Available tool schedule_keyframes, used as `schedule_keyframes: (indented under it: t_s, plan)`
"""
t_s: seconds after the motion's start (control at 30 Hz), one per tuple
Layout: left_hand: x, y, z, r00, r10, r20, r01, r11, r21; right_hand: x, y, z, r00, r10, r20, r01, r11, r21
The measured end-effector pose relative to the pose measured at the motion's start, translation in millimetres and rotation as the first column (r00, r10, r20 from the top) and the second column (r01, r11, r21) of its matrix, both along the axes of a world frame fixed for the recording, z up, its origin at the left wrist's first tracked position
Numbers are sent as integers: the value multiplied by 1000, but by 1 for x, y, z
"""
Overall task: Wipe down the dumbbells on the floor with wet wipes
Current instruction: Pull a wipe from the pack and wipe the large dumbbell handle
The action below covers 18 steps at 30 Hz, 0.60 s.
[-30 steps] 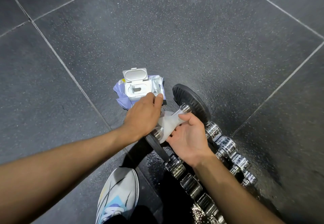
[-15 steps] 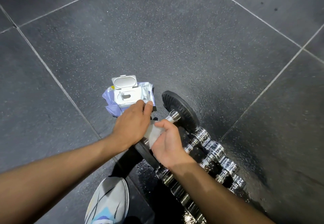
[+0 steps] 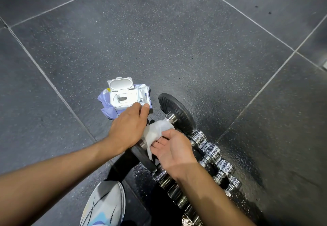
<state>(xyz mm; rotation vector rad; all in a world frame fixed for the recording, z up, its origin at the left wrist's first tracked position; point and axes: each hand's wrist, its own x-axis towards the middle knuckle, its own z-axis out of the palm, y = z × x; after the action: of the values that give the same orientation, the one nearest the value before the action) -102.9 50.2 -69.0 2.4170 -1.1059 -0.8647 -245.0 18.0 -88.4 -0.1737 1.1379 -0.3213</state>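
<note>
handle-wiping step, imo: wet wipe (image 3: 156, 132) wrapped round dumbbell (image 3: 177, 114) bar, on floor (image 3: 177, 48) beside open wipes pack (image 3: 123, 97). right hand (image 3: 174, 148) pinches wipe; left hand (image 3: 127, 130) covers bar, grip hidden, can't tell. next: slide wipe along bar, keep dumbbell steady.

White sneaker (image 3: 106, 202), black line markings, light-blue patch; forearms (image 3: 53, 176) bare.

Dark speckled floor tiles (image 3: 177, 48) under an open wipes pack (image 3: 123, 98), plate dumbbell (image 3: 169, 101), chrome dumbbells (image 3: 211, 149), a shoe (image 3: 106, 204).
</note>
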Motion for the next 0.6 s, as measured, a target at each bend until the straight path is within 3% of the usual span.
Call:
schedule_keyframes:
  t_s: [0.3,0.5,0.6]
  plan:
    - [-1,-1,1,1000,4,-2,-4,1000,-7,19,9,-20,988,101,-113,-119,978,-171]
    - [2,-1,-4,999,38,-21,-38,999,-10,29,8,-32,996,78,33,-71,981,-183]
    - [3,0,-7,998,44,-33,-45,999,-11,26,-15,-27,1000,-11,15,14,972,-235]
